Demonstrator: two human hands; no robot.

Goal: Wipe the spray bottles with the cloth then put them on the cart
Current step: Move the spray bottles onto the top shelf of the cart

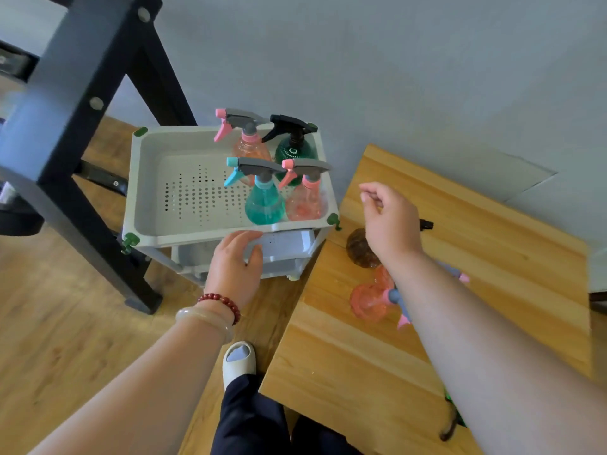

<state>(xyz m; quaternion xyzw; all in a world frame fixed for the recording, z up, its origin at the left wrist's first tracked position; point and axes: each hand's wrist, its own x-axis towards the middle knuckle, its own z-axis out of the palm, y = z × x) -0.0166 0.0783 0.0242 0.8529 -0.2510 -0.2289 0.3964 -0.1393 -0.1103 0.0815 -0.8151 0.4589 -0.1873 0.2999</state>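
Nearest me, the left hand (235, 264) rests with fingers straight on the front rim of the cart (144, 192). Four spray bottles (264, 205) stand upright at the right of its top tray. The right hand (391, 218) hovers over the wooden table (492, 257), fingers loosely curled and empty, above a pink spray bottle (366, 302) lying there.

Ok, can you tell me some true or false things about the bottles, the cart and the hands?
1. Four spray bottles stand in the cart's top tray. True.
2. The teal spray bottle lies on the wooden table. False: it stands at the front of the tray.
3. The left hand touches the tray's front rim. True.
4. The right hand holds a cloth. False: it holds nothing and hovers over the table.
5. No bottles are left on the table. False: a pink spray bottle lies there.
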